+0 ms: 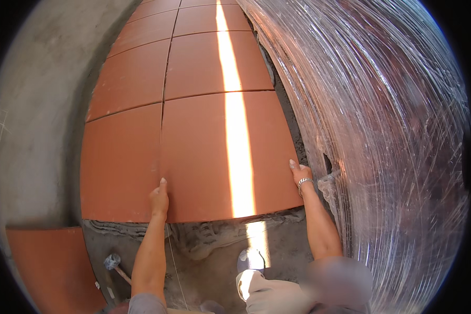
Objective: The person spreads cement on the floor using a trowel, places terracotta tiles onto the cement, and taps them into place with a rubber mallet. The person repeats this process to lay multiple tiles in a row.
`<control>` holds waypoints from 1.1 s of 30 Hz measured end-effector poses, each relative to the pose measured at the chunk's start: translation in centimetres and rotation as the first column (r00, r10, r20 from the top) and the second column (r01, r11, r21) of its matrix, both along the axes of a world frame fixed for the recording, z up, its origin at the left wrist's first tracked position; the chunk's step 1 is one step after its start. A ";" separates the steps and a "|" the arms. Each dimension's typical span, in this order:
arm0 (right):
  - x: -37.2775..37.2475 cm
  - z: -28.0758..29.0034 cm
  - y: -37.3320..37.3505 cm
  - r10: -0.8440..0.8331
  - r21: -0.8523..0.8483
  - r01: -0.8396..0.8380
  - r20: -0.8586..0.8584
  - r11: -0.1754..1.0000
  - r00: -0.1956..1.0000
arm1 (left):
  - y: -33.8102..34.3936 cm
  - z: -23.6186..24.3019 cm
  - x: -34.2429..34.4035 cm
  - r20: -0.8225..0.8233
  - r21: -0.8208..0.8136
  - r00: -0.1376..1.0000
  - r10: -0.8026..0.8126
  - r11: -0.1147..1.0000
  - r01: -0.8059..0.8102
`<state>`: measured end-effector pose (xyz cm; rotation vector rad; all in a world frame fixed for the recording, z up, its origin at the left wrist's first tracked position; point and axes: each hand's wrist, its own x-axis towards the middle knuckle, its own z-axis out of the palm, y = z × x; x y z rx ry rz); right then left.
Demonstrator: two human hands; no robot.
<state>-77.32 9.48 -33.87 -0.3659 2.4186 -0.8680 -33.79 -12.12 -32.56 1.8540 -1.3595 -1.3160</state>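
A large square terracotta floor tile [199, 152] lies at the front right of the tiled rows, crossed by a bright strip of sunlight. My left hand [159, 200] is closed on its left edge, thumb on top, beside the joint with the neighbouring tile [120, 162]. On the opposite edge, my right hand [300, 172], with a chain bracelet at the wrist, grips the tile with its thumb up. The fingers under both edges are mostly hidden. Grey wet mortar [204, 240] shows along the tile's near edge.
Another terracotta tile [55, 267] lies at lower left. A mallet [112, 261] rests near my left forearm, and a thin string [176, 261] runs toward me. A grey wall [36, 104] borders the left; a stack wrapped in clear plastic [392, 146] stands close at right. My shoe [250, 260] is on the mortar-smeared floor.
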 end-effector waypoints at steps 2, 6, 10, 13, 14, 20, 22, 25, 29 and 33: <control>-0.2 0.2 -0.3 0.008 0.005 -0.008 0.001 1.000 1.000 | 0.0 -0.1 0.0 0.030 -0.010 0.999 -0.017 1.000 0.017; -0.7 -0.5 -0.4 0.042 0.061 -0.040 -0.039 0.997 0.998 | 0.2 0.1 0.3 0.075 0.005 0.995 -0.060 0.998 0.060; -1.1 -1.5 -0.2 -0.022 0.110 0.036 -0.124 0.993 0.992 | -0.3 0.4 0.6 0.171 0.091 0.978 -0.119 0.990 0.105; -1.4 -1.8 -0.3 0.116 0.239 -0.081 -0.138 0.968 0.984 | -0.6 0.2 0.5 0.249 0.025 0.965 -0.088 0.996 0.084; -1.3 -1.7 -0.3 0.120 0.241 -0.086 -0.128 0.967 0.984 | -0.8 0.3 0.7 0.294 0.022 0.944 -0.149 0.989 0.149; -0.4 -0.5 -0.3 0.030 0.140 0.000 -0.215 0.990 0.976 | -1.2 1.1 1.3 0.350 0.179 0.908 -0.233 0.967 0.179; 0.2 0.1 -0.2 0.016 0.149 0.024 -0.258 0.989 0.966 | -1.1 2.4 1.2 0.430 0.025 0.870 -0.242 0.966 0.256; 1.8 1.5 -0.1 0.086 0.158 -0.030 -0.361 0.987 0.929 | -0.9 6.3 1.3 0.396 -0.329 0.904 -0.161 0.894 0.304; 6.4 3.7 0.4 0.183 -0.027 -0.198 -0.273 0.980 0.945 | -4.4 14.8 6.2 0.447 -0.325 0.878 -0.170 0.884 0.336; 10.5 5.2 0.0 0.350 0.009 -0.361 -0.268 0.932 0.897 | -5.3 18.9 14.5 0.758 -0.278 0.646 -0.090 0.852 0.445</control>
